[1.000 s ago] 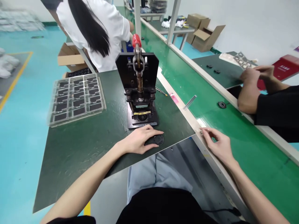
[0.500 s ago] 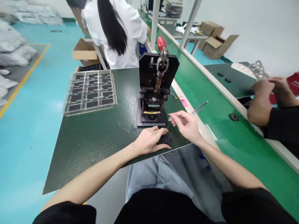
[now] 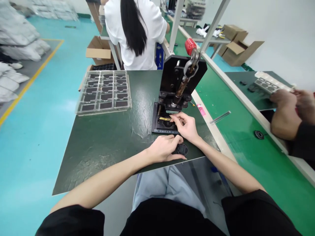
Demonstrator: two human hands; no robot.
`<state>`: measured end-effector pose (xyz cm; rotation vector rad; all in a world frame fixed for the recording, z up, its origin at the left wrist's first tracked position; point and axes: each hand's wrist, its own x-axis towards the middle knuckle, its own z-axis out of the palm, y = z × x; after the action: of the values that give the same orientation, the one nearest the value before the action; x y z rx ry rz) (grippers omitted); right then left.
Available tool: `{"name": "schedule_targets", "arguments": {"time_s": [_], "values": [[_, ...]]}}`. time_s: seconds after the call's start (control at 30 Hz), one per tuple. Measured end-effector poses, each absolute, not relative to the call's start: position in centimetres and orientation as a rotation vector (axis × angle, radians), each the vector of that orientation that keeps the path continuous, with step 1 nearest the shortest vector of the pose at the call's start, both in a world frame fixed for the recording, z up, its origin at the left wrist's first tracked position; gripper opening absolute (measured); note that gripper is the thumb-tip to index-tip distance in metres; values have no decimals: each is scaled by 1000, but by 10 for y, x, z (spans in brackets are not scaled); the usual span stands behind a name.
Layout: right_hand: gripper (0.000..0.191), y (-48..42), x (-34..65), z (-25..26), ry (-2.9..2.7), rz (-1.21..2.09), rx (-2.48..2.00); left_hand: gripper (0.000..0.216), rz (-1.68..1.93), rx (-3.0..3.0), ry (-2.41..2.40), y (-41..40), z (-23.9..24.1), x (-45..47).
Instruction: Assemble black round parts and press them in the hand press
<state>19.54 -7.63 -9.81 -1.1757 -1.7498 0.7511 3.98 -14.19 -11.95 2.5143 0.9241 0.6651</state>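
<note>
A black hand press [image 3: 178, 88] with a red-knobbed lever [image 3: 190, 46] stands on the dark green work mat [image 3: 103, 141]. My right hand [image 3: 185, 126] reaches onto the press's base plate, fingers pinched together at the nest by a yellow strip; what they hold is too small to make out. My left hand [image 3: 163, 148] rests on the mat near the front edge, fingers curled around a round black part [image 3: 182, 149] lying flat there.
A clear tray [image 3: 104, 91] of several dark parts lies at the mat's back left. A green conveyor belt [image 3: 236, 131] runs along the right, carrying a metal rod [image 3: 220, 117] and a black disc [image 3: 259, 134]. A co-worker's hands [image 3: 287, 108] work across it; another person [image 3: 137, 29] stands behind.
My right hand moved from the conveyor's edge leftward over the mat and onto the press's base. My left hand stayed on the round part. The view shifted to the left.
</note>
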Motion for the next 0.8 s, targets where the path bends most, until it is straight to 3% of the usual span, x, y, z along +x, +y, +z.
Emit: {"name": "schedule_targets", "arguments": {"time_s": [0.8], "values": [[16,-68,191,-103,-1894,552,-1044,58,727,2488,841,-136,-119,38]]}}
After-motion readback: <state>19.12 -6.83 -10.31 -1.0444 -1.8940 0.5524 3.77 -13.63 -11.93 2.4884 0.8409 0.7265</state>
